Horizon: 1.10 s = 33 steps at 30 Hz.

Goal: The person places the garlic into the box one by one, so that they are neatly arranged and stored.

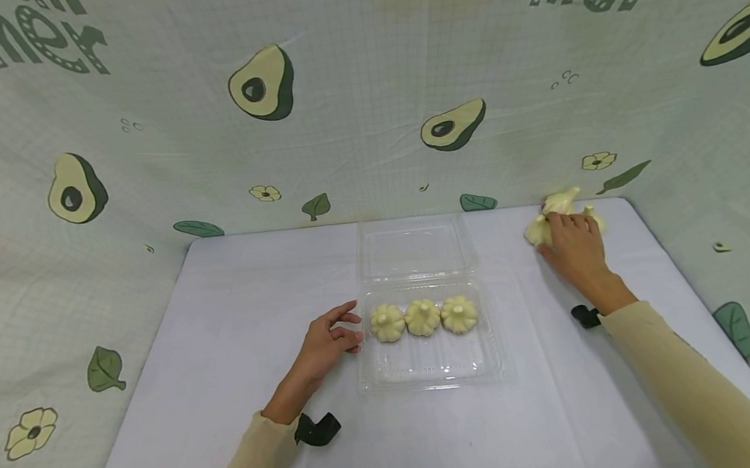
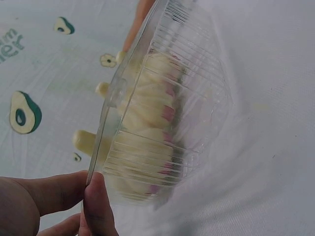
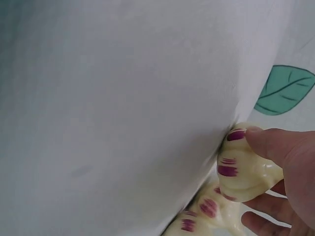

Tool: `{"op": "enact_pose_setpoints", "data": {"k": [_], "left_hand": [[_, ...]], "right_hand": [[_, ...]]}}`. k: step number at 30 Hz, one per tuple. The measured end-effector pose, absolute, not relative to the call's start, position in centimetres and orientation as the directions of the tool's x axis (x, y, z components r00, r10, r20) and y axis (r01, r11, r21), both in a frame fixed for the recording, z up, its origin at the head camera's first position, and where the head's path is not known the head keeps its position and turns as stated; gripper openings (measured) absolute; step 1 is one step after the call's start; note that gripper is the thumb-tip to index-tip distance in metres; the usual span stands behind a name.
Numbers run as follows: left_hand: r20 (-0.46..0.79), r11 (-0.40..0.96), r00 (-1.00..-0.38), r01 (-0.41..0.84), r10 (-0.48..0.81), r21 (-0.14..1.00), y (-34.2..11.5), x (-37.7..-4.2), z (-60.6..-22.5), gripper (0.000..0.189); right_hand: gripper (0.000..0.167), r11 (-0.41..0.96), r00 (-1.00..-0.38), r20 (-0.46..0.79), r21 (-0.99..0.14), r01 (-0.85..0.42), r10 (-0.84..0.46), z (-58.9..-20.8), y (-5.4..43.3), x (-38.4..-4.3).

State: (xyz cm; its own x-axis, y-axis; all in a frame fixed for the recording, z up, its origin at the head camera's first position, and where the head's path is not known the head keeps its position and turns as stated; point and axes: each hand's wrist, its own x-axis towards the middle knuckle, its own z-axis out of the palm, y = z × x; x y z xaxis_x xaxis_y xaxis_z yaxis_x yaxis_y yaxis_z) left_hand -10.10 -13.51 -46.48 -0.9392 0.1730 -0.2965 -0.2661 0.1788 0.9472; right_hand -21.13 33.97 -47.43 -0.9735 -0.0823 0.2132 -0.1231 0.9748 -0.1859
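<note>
A clear plastic clamshell box (image 1: pixel 432 365) lies with its lid (image 1: pixel 412 249) folded back, and three cream garlic bulbs (image 1: pixel 423 317) stand in a row across its base. At the box's left rim, my left hand (image 1: pixel 324 343) pinches the edge between thumb and finger, as the left wrist view shows closely. Far to the right, my right hand (image 1: pixel 574 248) is at a small group of garlic bulbs (image 1: pixel 560 202). In the right wrist view its thumb and fingers grip one garlic bulb (image 3: pixel 241 169) with purple streaks; other bulbs (image 3: pixel 209 206) lie right beside it.
The table (image 1: pixel 234 296) has a white cover. A pale cloth (image 1: pixel 350 82) printed with avocados, leaves and flowers hangs behind it and along both sides. Black wrist-worn devices (image 1: pixel 318 429) show below each hand.
</note>
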Motion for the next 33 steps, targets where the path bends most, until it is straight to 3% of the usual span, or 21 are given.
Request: {"op": "enact_pose_setpoints", "data": {"k": [20,33], "left_hand": [[-0.304,0.169,-0.94,-0.278,0.155,0.946,-13.4,-10.3,-46.8,0.064],[-0.301,0.166,-0.939,-0.275,0.165,0.947,-13.5,-10.1,-46.8,0.063]], "right_hand": [[0.065,0.971,-0.957,0.252,-0.152,-0.186,-0.144,-47.3,34.2,-20.1],[0.059,0.948,-0.883,0.426,-0.147,-0.283,-0.198,-44.1,31.5,-16.3]]}}
